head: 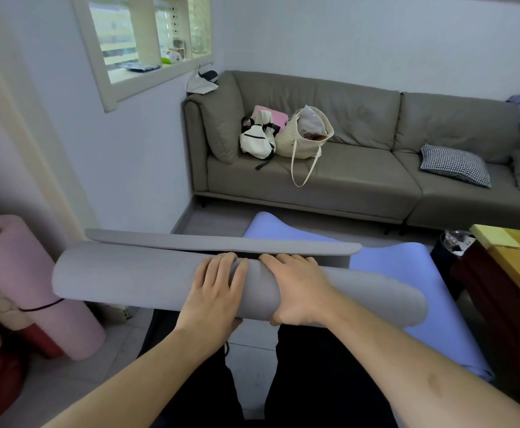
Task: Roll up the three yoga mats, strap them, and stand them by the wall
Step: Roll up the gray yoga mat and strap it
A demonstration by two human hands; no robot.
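Observation:
A grey yoga mat (123,276) is rolled into a thick tube held crosswise in front of me, its loose end flap (221,242) sticking out flat behind the roll. My left hand (214,291) lies over the middle of the roll, fingers curled on its top. My right hand (295,288) grips the roll beside it, thumb underneath. A blue-violet mat (400,267) lies unrolled on the floor under and beyond the roll. A pink mat (30,285), rolled and bound with a thin black strap, leans by the wall at the left.
A grey sofa (360,180) with two bags and a checked cushion runs along the far wall. A dark wooden table (512,273) stands at the right, with a small bin beside it. My legs in black trousers are below the roll.

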